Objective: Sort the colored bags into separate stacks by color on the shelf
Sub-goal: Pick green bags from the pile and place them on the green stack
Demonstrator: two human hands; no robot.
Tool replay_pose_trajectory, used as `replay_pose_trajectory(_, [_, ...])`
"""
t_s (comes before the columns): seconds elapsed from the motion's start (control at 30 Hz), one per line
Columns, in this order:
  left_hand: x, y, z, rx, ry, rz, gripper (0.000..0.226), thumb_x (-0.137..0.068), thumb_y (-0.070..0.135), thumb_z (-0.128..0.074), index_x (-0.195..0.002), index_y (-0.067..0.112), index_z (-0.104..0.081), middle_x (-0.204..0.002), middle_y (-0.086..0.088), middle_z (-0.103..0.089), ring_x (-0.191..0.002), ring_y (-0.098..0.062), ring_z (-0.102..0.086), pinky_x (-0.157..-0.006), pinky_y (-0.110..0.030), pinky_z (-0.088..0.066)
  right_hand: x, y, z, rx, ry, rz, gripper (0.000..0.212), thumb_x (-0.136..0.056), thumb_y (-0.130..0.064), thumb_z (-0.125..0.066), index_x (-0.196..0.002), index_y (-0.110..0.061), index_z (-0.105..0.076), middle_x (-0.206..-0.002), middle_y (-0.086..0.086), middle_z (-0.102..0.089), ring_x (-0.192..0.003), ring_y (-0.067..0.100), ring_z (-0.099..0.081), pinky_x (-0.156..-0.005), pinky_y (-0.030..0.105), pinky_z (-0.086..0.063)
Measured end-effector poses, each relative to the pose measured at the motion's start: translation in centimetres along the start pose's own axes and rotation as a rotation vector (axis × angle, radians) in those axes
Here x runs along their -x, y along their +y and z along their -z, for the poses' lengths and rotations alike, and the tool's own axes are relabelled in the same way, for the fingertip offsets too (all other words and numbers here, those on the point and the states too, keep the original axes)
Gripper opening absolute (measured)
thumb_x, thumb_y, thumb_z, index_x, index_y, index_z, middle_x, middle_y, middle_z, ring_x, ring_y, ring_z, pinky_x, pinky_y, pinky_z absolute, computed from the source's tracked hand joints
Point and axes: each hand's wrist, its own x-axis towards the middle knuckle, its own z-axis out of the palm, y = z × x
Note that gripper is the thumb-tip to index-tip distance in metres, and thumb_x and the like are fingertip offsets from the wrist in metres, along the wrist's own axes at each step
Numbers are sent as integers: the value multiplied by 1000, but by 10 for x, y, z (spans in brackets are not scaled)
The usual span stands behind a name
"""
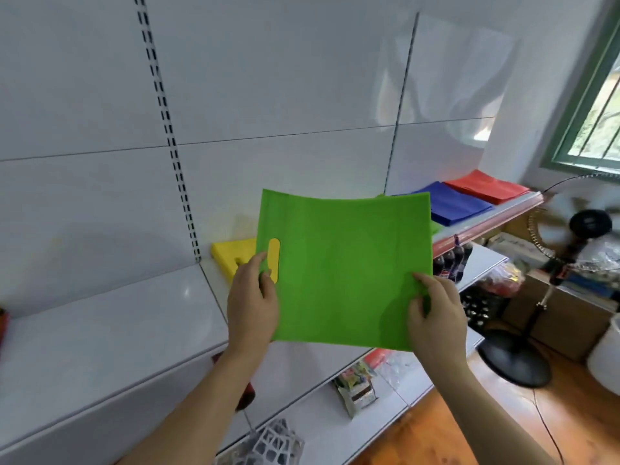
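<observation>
Both our hands hold a green bag (345, 266) flat above the white shelf (100, 330).

Our left hand (253, 303) pinches the bag's left edge beside its slot handle, through which yellow shows; our right hand (436, 317) grips the lower right corner. Its handle end points left, so its long axis runs left to right. On the shelf behind lie a yellow stack (231, 255), a blue stack (453, 203) and a red stack (486, 186). We can read no writing on the bag; bottle labels on the lower shelf are too small.
</observation>
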Motion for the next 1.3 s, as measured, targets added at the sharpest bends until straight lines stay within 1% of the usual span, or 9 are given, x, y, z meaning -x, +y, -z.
replay_pose_trajectory(0.1, [-8,8,-45,-18,-52,-8,38,-103,4,-57,-140,9,-61,-122,-8,-67,-108,-19,-59,-85,-15,-34,-20,36,1,24,18,-23,42,-93,7,-59,-131,-9,-67,-120,-11,-52,-99,0,-46,-85,15,-34])
replay_pose_trajectory(0.23, [-29,13,-110,-22,-106,4,37,-105,8,-56,-141,12,-61,-125,-6,-67,-112,-20,-60,-85,-15,-34,-61,80,-3,76,11,-7,45,-91,9,-58,-133,-5,-65,-122,-1,-55,-95,-1,-42,-81,14,-32])
replay_pose_trajectory(0.33, [-49,20,-161,5,-126,25,38,-105,9,-55,-143,12,-60,-128,-5,-66,-115,-21,-60,-89,-20,-37,-98,110,-7,128,-17,-32,53,-88,9,-58,-138,-7,-63,-130,5,-55,-96,3,-43,-83,19,-34])
replay_pose_trajectory(0.43, [-74,32,-208,25,-152,62,40,-105,11,-54,-144,15,-59,-132,-4,-65,-120,-20,-60,-93,-24,-40,-142,133,-12,148,-54,-20,55,-89,10,-56,-141,-7,-61,-130,5,-54,-101,18,-54,-87,27,-41])
replay_pose_trajectory(0.67, [-108,40,-277,-53,-228,81,43,-105,8,-53,-147,15,-56,-138,-5,-62,-116,-18,-61,-89,-24,-42,-241,179,-41,146,-97,-26,50,-93,5,-56,-139,-11,-64,-131,4,-58,-109,29,-60,-97,42,-52])
replay_pose_trajectory(0.83, [-121,34,-306,-159,-177,154,41,-103,8,-56,-144,12,-58,-133,-5,-62,-100,-7,-54,-82,-21,-40,-295,212,-80,118,-195,15,49,-94,3,-55,-141,-9,-63,-134,4,-57,-111,30,-60,-95,43,-52])
replay_pose_trajectory(1.07, [-122,40,-344,-404,-98,294,39,-99,12,-60,-137,7,-63,-127,-6,-66,-112,-24,-64,-87,-35,-53,-366,249,-133,82,-459,151,48,-98,-4,-53,-145,-12,-60,-139,-1,-53,-110,26,-60,-84,40,-51])
replay_pose_trajectory(1.17, [-119,44,-355,-580,-112,348,37,-100,24,-60,-133,7,-64,-125,-7,-65,-109,-24,-63,-89,-37,-53,-389,261,-155,113,-577,213,49,-99,-6,-52,-148,-9,-56,-141,3,-52,-109,29,-61,-80,39,-51])
replay_pose_trajectory(1.3, [-113,43,-363,-735,-206,434,50,-101,48,-52,-133,10,-61,-127,-6,-58,-111,-24,-58,-95,-40,-52,-398,272,-181,159,-716,244,50,-98,-11,-55,-148,-5,-54,-144,7,-50,-109,28,-62,-84,43,-57])
